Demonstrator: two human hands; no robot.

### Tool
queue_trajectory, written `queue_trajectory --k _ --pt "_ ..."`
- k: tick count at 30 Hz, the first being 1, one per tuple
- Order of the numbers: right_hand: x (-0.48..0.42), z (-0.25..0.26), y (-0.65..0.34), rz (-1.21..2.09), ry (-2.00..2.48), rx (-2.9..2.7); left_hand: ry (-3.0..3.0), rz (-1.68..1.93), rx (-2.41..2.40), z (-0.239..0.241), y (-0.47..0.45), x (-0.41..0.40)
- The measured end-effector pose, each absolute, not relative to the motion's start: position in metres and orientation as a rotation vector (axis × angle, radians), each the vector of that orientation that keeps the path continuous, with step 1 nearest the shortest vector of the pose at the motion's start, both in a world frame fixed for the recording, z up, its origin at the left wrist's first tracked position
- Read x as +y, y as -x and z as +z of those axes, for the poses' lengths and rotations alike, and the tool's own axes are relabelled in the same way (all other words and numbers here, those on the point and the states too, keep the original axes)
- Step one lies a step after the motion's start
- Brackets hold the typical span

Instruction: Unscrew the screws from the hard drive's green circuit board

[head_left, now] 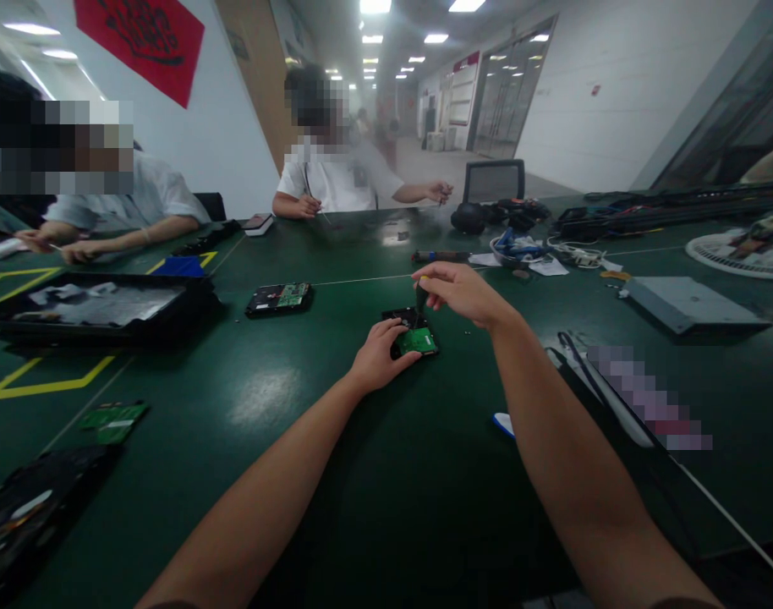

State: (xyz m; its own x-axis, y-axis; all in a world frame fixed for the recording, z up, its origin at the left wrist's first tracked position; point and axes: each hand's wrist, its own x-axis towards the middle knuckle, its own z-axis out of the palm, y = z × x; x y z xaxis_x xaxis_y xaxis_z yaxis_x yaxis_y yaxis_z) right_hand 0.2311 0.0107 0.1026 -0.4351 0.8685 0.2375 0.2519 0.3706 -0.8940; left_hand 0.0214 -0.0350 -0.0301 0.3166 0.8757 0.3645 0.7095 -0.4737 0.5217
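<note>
Left hand (380,351) grips the drive (413,332); right hand (459,292) pinches the screwdriver (420,301) near its top. On the big table (392,474), the drive lies flat with its green board (420,342) up. The screwdriver stands almost straight. To do this well, push down, turn slowly and keep the drive still. Any screw is too small to see.

Your left hand (381,357) and right hand (466,293) are bare, as are your left forearm (278,474) and right forearm (551,440), each a long, smooth-sided taper.
</note>
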Motion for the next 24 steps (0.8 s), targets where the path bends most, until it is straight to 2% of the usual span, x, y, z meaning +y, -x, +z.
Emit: queue_trajectory --k 8,18,24 --pt "0.0112 0.1031 -0.2305 0.95 1.092 -1.851 -2.329 0.906 1.437 -0.0322 -0.0209 -0.0338" --pt "0.0109 0.1011 -0.2279 1.144 0.953 -1.828 -2.34 0.911 1.43 -0.0342 -0.0211 -0.0329" --pt "0.0124 0.1016 -0.231 0.951 1.044 -1.866 -2.329 0.915 1.436 -0.032 -0.0215 -0.0344"
